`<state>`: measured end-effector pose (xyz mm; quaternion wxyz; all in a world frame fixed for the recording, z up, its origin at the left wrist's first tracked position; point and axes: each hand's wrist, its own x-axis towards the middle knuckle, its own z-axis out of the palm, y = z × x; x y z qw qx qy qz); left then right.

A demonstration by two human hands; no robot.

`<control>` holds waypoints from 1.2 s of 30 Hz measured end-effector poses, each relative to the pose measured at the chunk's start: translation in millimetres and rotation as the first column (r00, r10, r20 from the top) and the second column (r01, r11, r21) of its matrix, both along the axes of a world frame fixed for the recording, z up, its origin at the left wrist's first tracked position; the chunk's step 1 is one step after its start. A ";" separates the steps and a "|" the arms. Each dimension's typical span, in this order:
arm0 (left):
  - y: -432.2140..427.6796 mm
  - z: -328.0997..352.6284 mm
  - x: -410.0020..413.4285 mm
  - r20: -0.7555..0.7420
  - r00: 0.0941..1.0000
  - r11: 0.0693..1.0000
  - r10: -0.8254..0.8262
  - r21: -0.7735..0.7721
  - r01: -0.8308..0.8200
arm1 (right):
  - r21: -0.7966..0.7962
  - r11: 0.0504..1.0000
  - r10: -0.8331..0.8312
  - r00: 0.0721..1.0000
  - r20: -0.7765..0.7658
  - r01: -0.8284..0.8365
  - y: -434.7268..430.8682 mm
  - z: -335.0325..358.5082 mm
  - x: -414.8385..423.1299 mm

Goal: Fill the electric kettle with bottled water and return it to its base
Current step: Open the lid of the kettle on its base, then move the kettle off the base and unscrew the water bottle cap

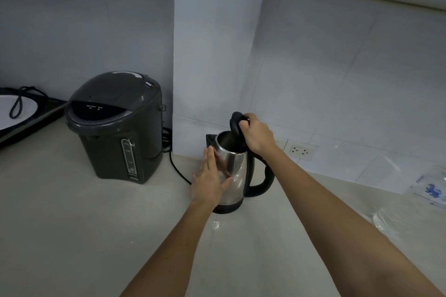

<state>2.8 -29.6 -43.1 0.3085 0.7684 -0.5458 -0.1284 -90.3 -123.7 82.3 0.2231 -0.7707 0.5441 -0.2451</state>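
A stainless steel electric kettle (pixel 235 173) with a black handle stands on its black base (pixel 226 208) on the pale counter, near the wall corner. Its black lid (pixel 237 123) is swung up and the mouth is uncovered. My right hand (pixel 255 135) grips the raised lid from the right. My left hand (pixel 210 178) lies flat against the kettle's left side, fingers straight and together. At the far right edge a clear plastic water bottle (pixel 432 194) with a blue-printed label lies blurred on the counter.
A dark grey thermo pot (pixel 115 125) stands left of the kettle, its cord (pixel 176 169) trailing behind. A black tray with a white plate (pixel 17 113) sits far left. Wall sockets (pixel 299 150) are behind the kettle. A tiled pillar (pixel 217 55) rises at the back.
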 end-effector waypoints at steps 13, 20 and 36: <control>3.8 6.1 2.1 -0.050 0.998 1.000 -0.028 -0.002 0.028 | 0.184 0.983 -0.143 0.709 0.691 0.019 22.9 -53.7 -78.5; 2.4 -5.7 6.8 -0.147 0.989 0.999 -0.021 -0.028 0.017 | 0.264 0.964 -0.197 0.713 0.672 0.018 38.6 -78.0 -78.8; -2.1 -8.8 15.7 -0.211 0.976 0.997 -0.047 -0.068 0.034 | 0.173 0.964 -0.253 0.898 0.361 0.202 27.2 -104.0 -79.9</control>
